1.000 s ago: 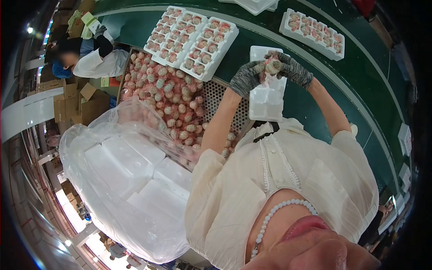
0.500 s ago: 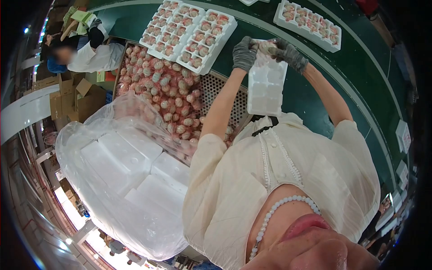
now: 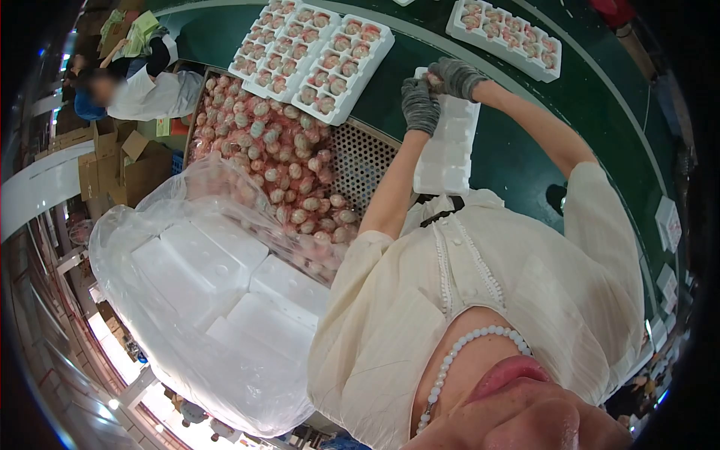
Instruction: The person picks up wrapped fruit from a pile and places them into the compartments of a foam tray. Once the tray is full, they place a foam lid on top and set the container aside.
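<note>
Hands: left hand (image 3: 420, 105) and right hand (image 3: 456, 76), both gloved, meet at the far end of the tray (image 3: 448, 150); whether they grip a fruit there I cannot tell.
Tray: white foam, cells bare, upper centre of the frame, long axis running from the chest up to the hands.
Nearer hand: left, low on the tray's left edge.
Fruit pile (image 3: 277, 157): left of the tray.
Filled trays (image 3: 315, 52): upper left, on the belt (image 3: 517, 172).

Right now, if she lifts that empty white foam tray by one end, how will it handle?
The foam tray is probably very light and fairly stiff, being thin moulded white foam. It may crack if bent. Empty, it could skid on the green belt under the gloved hands: left, right.
</note>
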A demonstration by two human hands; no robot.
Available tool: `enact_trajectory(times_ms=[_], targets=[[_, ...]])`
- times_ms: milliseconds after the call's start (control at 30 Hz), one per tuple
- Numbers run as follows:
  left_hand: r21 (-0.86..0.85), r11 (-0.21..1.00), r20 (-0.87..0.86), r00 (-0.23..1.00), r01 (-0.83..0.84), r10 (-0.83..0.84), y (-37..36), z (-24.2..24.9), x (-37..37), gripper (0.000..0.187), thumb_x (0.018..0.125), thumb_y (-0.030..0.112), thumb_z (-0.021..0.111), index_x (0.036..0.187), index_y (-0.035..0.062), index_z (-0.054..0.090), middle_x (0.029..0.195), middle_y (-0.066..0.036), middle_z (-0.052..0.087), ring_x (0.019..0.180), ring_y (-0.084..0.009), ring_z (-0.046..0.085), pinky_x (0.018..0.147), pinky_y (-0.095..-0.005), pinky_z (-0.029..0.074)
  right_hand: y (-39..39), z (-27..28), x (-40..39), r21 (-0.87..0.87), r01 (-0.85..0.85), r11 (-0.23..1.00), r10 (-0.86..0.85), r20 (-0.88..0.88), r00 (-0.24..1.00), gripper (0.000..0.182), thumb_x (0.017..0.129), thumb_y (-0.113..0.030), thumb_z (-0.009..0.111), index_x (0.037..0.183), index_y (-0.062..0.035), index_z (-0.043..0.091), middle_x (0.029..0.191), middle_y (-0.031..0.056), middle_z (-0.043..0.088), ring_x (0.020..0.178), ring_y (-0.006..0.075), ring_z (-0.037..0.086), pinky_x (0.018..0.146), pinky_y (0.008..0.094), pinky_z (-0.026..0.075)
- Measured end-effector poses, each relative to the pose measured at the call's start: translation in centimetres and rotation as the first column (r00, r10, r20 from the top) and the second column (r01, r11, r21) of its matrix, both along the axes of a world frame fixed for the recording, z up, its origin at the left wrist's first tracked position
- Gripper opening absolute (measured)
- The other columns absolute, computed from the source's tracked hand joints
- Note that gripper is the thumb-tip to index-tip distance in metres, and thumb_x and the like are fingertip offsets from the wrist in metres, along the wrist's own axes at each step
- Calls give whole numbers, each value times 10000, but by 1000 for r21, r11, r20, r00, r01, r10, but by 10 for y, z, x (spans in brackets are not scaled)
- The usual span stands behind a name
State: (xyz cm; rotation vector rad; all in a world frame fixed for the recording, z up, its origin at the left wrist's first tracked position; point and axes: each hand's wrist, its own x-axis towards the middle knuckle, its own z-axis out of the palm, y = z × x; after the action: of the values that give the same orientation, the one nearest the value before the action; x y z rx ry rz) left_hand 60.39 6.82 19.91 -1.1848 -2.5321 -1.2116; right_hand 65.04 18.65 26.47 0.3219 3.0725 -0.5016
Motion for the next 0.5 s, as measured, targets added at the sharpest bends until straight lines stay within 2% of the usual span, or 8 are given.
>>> enact_trajectory(times_ms=[33, 67, 200, 267, 300, 367, 433, 500], targets=[[-67, 997, -87, 996, -30, 24, -1, -4, 2, 245, 635, 64, 563, 877, 42, 532, 771, -114, 480, 738, -267, 479, 672, -325, 413, 3, 3, -7, 65, -81, 995, 73, 107, 992, 250, 727, -269, 517, 813, -36, 551, 745, 162, 566, 729, 321, 548, 637, 381, 442], [111, 988, 366, 929, -107, 60, 4, -18, 2, 309, 643, 66, 556, 944, 30, 498, 805, -95, 464, 768, -237, 471, 684, -314, 408, 3, -5, -12, 84, -81, 993, 82, -4, 997, 247, 728, -268, 500, 772, -33, 560, 708, 169, 572, 697, 329, 558, 616, 387, 446], [202, 975, 525, 851, -94, -27, -6, -32, 8, 410, 657, 81, 535, 1050, 12, 437, 938, -121, 453, 890, -251, 450, 789, -350, 373, 6, -16, -21, 79, -128, 989, 125, 36, 991, 270, 707, -264, 535, 798, -10, 539, 691, 183, 566, 676, 341, 557, 603, 394, 444], [-96, 994, -201, 979, -53, 33, -25, -10, 33, 489, 680, 104, 512, 1130, -12, 359, 1078, -162, 412, 1019, -295, 389, 885, -410, 297, 15, -7, -11, -86, -60, 994, 67, 73, 995, 269, 690, -248, 563, 802, -6, 534, 691, 183, 565, 680, 340, 557, 605, 393, 444], [-96, 994, -195, 980, -57, 37, -28, -10, 38, 489, 680, 104, 512, 1130, -12, 359, 1078, -162, 412, 1019, -295, 389, 885, -410, 297, 17, -4, -8, -244, 22, 970, 8, 123, 992, 274, 673, -233, 591, 806, -2, 530, 691, 184, 563, 684, 338, 558, 607, 392, 444], [-4, 996, -127, 988, -94, 93, -26, -12, 50, 518, 695, 110, 498, 1161, -26, 317, 1194, -207, 325, 1106, -346, 309, 928, -458, 230, 12, -5, -5, -239, 26, 971, -5, 86, 996, 293, 631, -202, 635, 817, -2, 531, 683, 178, 566, 682, 326, 565, 598, 377, 449], [-109, 991, -138, 989, -76, 60, -20, -18, 54, 535, 696, 114, 506, 1169, -35, 306, 1204, -210, 316, 1114, -346, 301, 931, -454, 229, 3, -12, -6, 160, -170, 972, 176, -24, 984, 268, 620, -189, 635, 792, -1, 550, 677, 171, 569, 677, 314, 570, 589, 360, 453], [-210, 976, -160, 987, -56, 23, -18, -8, 53, 553, 696, 119, 514, 1177, -45, 296, 1213, -213, 308, 1121, -347, 293, 935, -451, 228, -3, -10, -16, 164, -156, 974, 147, 66, 987, 234, 618, -172, 625, 765, -1, 564, 678, 169, 574, 673, 306, 576, 585, 358, 456]])
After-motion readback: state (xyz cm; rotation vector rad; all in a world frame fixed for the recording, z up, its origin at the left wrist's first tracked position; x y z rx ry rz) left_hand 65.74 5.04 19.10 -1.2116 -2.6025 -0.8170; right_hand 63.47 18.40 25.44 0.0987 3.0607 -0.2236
